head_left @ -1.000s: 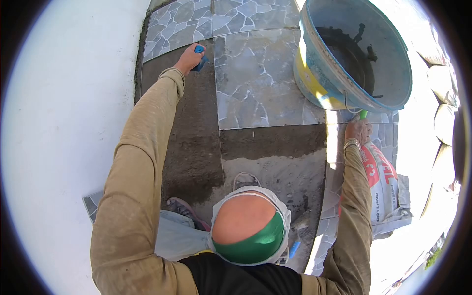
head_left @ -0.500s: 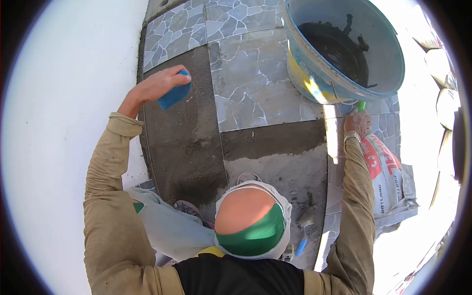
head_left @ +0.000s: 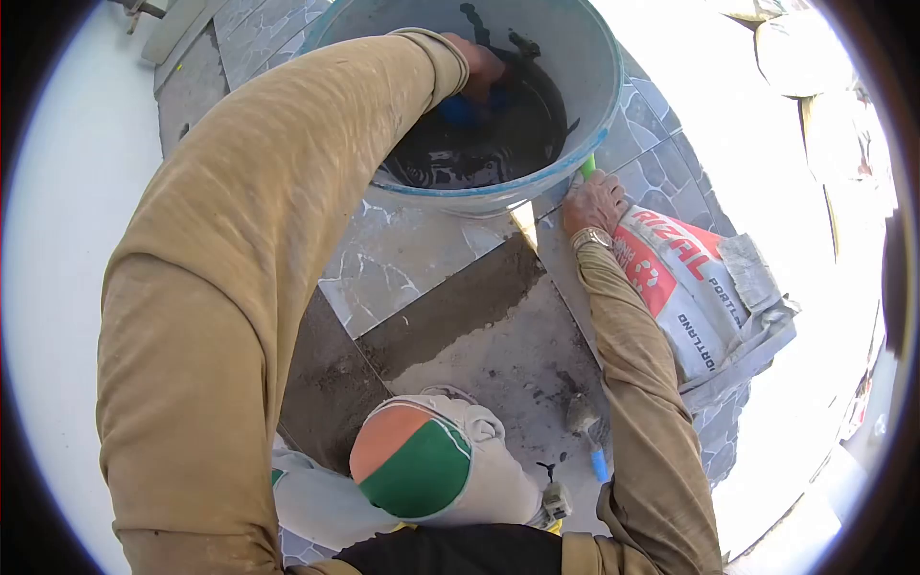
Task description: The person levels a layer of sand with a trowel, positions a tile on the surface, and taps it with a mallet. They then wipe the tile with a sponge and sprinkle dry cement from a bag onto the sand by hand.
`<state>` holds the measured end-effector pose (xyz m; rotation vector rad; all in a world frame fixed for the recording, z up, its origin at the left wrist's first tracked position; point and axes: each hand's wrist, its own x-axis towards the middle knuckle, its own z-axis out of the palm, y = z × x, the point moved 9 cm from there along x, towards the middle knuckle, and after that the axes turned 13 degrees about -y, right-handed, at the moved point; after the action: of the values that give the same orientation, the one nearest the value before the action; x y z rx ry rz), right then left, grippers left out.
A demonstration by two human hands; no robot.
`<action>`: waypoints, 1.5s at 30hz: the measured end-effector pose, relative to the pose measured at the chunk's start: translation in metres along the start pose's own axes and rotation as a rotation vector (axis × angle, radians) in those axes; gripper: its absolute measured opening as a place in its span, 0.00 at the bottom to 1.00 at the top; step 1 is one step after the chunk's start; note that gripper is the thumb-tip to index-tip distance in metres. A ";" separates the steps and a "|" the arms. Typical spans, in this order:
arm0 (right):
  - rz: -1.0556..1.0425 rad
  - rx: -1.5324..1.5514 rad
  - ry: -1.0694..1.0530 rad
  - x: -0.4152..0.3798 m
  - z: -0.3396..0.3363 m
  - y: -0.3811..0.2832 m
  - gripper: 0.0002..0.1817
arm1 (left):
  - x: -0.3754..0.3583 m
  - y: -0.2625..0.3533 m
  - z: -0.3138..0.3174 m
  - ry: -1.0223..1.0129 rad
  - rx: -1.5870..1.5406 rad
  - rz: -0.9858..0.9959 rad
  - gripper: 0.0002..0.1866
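Glare bleaches the ground (head_left: 819, 369) at right; fisheye distortion rounds the dark-cornered view.

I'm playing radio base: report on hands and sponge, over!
Left hand in bucket, at blue sponge, grip unclear. Right hand beside bucket, at green handle. Rizal Portland bag close beside that hand.

My left hand (head_left: 479, 69) reaches down through the open mouth of the bucket (head_left: 586, 91); inside, there is room to the right between it and the wall, while the rim bars a sideways path. My left sleeve (head_left: 220, 240) blocks the left side. On the right, the bucket and the cement bag (head_left: 685, 287) crowd my right hand (head_left: 595, 203). Nearer, I could pass over the floor (head_left: 484, 350) between knee (head_left: 412, 465) and right sleeve (head_left: 637, 355), minding the blue-handled tool (head_left: 583, 414).
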<state>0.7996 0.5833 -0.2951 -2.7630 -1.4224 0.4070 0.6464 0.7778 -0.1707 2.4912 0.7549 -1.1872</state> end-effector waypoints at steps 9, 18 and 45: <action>-0.036 0.038 -0.034 0.003 0.005 0.003 0.20 | 0.064 0.036 0.056 -0.126 0.008 0.072 0.43; -0.030 0.025 -0.055 -0.004 -0.001 -0.005 0.24 | -0.105 -0.019 -0.015 0.005 -1.492 0.421 0.32; -0.006 -0.179 0.060 0.004 0.013 -0.010 0.31 | -0.298 0.019 0.624 0.423 -2.058 -0.446 0.35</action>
<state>0.7910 0.5904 -0.3075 -2.8791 -1.5231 0.2038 0.1036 0.3775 -0.3261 0.7126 1.4685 0.3335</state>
